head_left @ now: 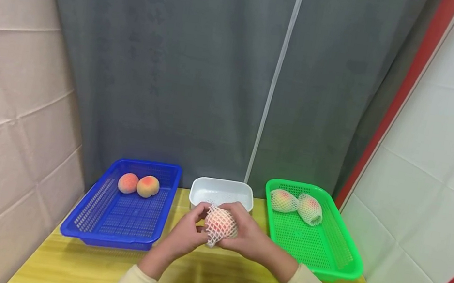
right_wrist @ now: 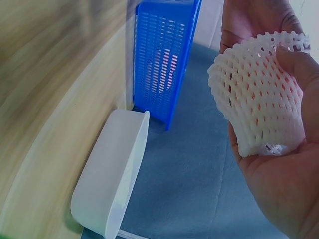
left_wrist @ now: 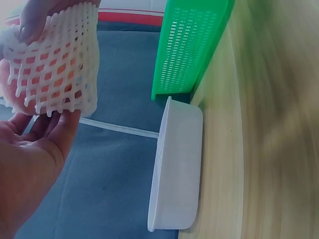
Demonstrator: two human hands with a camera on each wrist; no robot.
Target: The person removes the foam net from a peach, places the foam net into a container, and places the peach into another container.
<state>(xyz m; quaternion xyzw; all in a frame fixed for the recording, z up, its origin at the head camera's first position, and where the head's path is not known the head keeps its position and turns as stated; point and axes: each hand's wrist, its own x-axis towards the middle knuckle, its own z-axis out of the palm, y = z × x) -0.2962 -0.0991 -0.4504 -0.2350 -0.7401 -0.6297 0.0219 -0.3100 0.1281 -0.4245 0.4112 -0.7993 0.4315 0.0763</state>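
Note:
Both hands hold a peach (head_left: 220, 224) over the table, in front of the white tub. A white foam net (right_wrist: 259, 94) covers most of it; in the left wrist view part of the peach's bare skin shows past the net's edge. My left hand (head_left: 188, 232) grips it from the left, fingertips at the net's open rim. From the right, my right hand (head_left: 249, 233) grips the netted peach, its thumb lying on the mesh in the right wrist view.
At left a blue basket (head_left: 123, 219) contains two bare peaches (head_left: 138, 185). A green basket (head_left: 304, 243) at right has two netted peaches (head_left: 297, 206). Between them stands a white tub (head_left: 223, 187). A grey curtain (head_left: 176, 65) hangs behind the wooden table (head_left: 215, 281).

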